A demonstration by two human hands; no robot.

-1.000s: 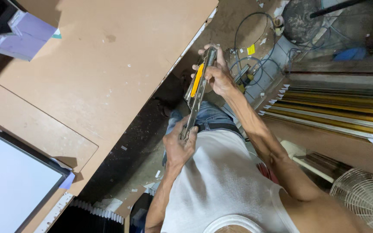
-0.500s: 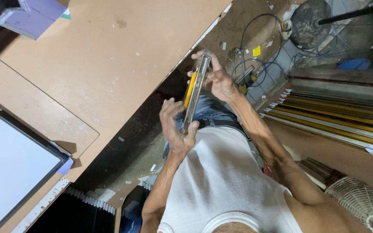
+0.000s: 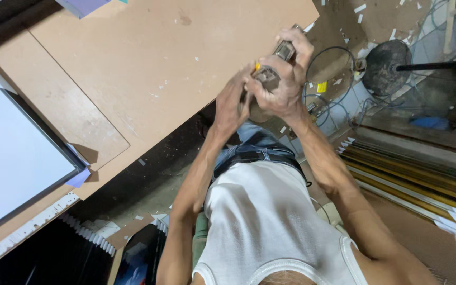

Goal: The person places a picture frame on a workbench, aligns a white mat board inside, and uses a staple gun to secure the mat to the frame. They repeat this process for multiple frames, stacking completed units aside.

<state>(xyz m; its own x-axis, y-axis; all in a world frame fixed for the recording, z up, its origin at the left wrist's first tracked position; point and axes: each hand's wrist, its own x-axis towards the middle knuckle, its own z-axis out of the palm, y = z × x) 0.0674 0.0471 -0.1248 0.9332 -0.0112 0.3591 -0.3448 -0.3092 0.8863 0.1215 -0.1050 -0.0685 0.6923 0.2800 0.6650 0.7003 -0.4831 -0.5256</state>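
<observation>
Because both hands [image 3: 262, 92] wrap it, the metal tool [image 3: 283, 51] seems mostly hidden.

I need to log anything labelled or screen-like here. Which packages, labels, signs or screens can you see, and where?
White panel: left edge of the brown table, large flat rectangle, dark frame; screen or board, cannot tell.
Pale purple packet: top edge, mostly cut off.
Yellow tag: on the floor among cables, small square.

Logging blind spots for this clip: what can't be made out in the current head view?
- Metal tool: mostly covered by the left hand and right hand; its kind is unclear.
- White panel: cut off by the left edge.
- Floor fan base: dim, detail lost.
</observation>
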